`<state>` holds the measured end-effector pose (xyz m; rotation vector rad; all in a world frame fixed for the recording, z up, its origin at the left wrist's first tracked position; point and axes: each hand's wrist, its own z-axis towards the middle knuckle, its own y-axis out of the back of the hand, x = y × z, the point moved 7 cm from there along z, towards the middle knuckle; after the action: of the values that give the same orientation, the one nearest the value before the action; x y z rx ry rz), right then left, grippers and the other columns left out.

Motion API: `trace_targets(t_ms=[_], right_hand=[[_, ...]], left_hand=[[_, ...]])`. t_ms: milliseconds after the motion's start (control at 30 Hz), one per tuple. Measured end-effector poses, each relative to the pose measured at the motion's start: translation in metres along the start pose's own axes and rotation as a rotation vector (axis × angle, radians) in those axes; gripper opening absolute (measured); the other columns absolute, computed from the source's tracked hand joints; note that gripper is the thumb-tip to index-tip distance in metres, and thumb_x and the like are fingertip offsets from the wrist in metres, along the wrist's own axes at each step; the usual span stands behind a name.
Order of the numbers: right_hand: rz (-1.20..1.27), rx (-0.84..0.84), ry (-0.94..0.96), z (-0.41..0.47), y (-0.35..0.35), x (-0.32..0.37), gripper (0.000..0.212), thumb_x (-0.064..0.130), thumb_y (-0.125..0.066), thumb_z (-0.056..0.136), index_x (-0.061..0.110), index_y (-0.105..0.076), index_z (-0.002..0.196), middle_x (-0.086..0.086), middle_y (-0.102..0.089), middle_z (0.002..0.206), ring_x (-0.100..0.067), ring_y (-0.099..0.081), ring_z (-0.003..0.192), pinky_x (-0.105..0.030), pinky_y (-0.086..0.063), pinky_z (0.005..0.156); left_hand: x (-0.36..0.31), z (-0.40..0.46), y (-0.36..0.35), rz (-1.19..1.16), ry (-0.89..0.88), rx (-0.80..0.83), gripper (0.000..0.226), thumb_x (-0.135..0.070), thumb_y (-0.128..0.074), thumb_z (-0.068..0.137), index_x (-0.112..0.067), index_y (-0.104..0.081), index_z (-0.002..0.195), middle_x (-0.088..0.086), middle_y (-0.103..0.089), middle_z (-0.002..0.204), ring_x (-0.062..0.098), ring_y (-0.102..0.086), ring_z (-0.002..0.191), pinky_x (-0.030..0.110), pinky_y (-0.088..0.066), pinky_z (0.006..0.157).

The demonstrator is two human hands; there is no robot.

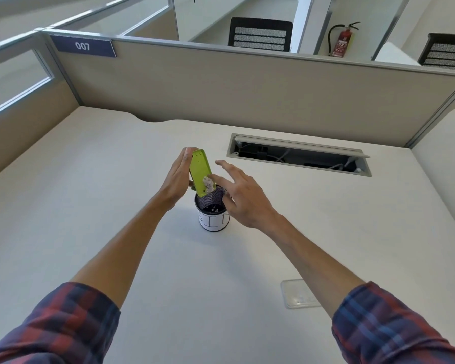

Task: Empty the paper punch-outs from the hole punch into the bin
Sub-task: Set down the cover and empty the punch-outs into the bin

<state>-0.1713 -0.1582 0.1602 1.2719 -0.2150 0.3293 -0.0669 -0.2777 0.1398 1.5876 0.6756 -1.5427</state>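
A lime-green hole punch is tilted steeply, its underside turned toward me, its lower end just above the rim of a small black mesh bin with a white paper label. A clump of white paper punch-outs sits at the lower end of the punch. A few white dots lie inside the bin. My left hand grips the punch from the left side. My right hand hovers beside the punch and over the bin's right rim, fingers spread, one fingertip close to the clump.
The white desk is enclosed by beige cubicle partitions. An open cable tray slot lies behind the right hand. A clear plastic piece lies flat at the near right. Chairs and a fire extinguisher stand beyond the partition.
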Motion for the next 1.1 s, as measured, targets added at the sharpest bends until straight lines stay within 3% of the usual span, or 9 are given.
trace_targets(t_ms=[167,333,467,800,967,1100], right_hand=[[-0.029,0.07,-0.019,0.003,-0.01,-0.001,0.06,0.009,-0.048,0.089,0.025,-0.041,0.147,-0.005,-0.018,0.163,-0.025,-0.022,0.147,-0.043,-0.032,0.111],[-0.008,0.032,-0.02,-0.006,-0.012,-0.002,0.048,0.009,-0.049,0.088,0.02,-0.056,0.135,-0.006,-0.028,0.159,-0.026,-0.03,0.143,-0.045,-0.037,0.106],[-0.023,0.017,0.014,-0.009,-0.013,0.004,0.053,0.01,-0.048,0.086,0.019,-0.052,0.139,-0.008,-0.03,0.158,-0.027,-0.034,0.14,-0.042,-0.038,0.102],[-0.055,0.029,0.043,-0.017,-0.02,0.008,0.055,0.008,-0.048,0.085,0.024,-0.053,0.137,-0.009,-0.025,0.16,-0.029,-0.028,0.144,-0.043,-0.036,0.106],[-0.037,-0.047,-0.05,-0.018,-0.015,-0.002,0.048,0.009,-0.05,0.087,0.02,-0.056,0.133,-0.008,-0.022,0.162,-0.029,-0.024,0.148,-0.047,-0.036,0.108],[-0.033,-0.041,-0.023,-0.018,-0.017,-0.001,0.052,0.008,-0.05,0.085,0.022,-0.054,0.134,-0.008,-0.021,0.162,-0.029,-0.024,0.147,-0.045,-0.036,0.105]], left_hand=[[-0.004,0.0,-0.004,0.023,-0.015,0.016,0.038,-0.047,-0.018,0.105,-0.029,-0.052,0.109,0.008,-0.054,0.096,0.001,-0.058,0.068,0.021,-0.051,0.055],[-0.009,-0.002,-0.005,0.084,-0.052,0.025,0.039,-0.043,-0.018,0.106,-0.022,-0.049,0.116,0.008,-0.053,0.097,0.001,-0.056,0.068,0.023,-0.05,0.055],[-0.011,-0.002,-0.005,0.113,-0.064,0.032,0.04,-0.046,-0.019,0.105,-0.023,-0.049,0.118,0.012,-0.056,0.098,0.014,-0.057,0.078,0.033,-0.05,0.061],[-0.019,-0.003,-0.01,0.209,-0.131,0.056,0.037,-0.052,-0.021,0.102,-0.033,-0.051,0.112,-0.009,-0.056,0.095,0.003,-0.055,0.076,0.016,-0.045,0.06],[-0.021,-0.006,-0.013,0.215,-0.144,0.083,0.037,-0.047,-0.022,0.104,-0.027,-0.051,0.114,-0.006,-0.055,0.095,0.014,-0.053,0.079,0.027,-0.044,0.064],[-0.026,-0.008,-0.016,0.237,-0.172,0.092,0.036,-0.044,-0.023,0.105,-0.025,-0.051,0.115,-0.005,-0.054,0.1,0.01,-0.053,0.083,0.027,-0.042,0.068]])
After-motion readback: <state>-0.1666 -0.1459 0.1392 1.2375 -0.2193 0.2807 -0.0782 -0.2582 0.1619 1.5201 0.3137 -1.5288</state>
